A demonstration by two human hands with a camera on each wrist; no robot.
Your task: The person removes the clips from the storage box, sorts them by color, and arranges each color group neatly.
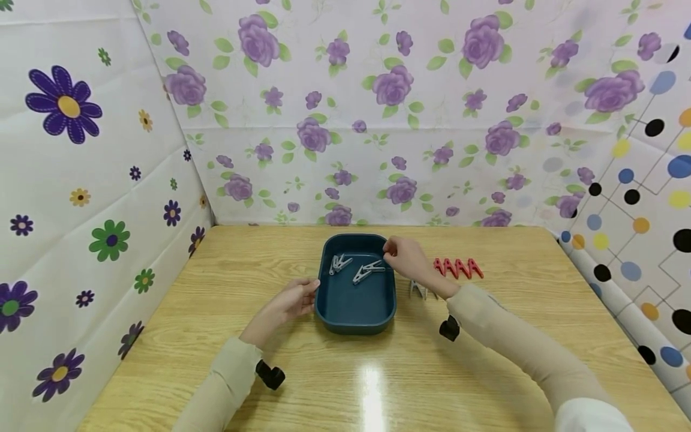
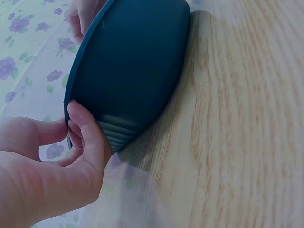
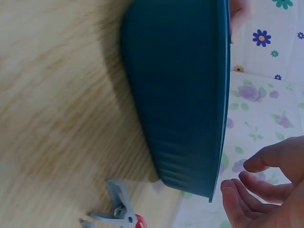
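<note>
A dark blue plastic bin (image 1: 355,329) stands on the table. On its left side, my left hand (image 1: 296,298) pinches the rim between thumb and fingers, as the left wrist view shows close up. White spring clamps lie inside the bin, a bunch (image 1: 339,264) at the left and more clamps (image 1: 369,272) toward the right wall. Over the right rim hovers my right hand (image 1: 406,257). Its fingers (image 3: 235,199) are loosely bent and hold nothing, just off the bin's edge in the right wrist view. Below my right forearm, grey clamps (image 1: 418,290) are partly hidden.
Several red clamps (image 1: 458,267) stand in a row on the wooden table (image 1: 259,258), right of the bin. A flowered cloth (image 1: 313,174) hangs behind the table, with patterned cloths at both sides.
</note>
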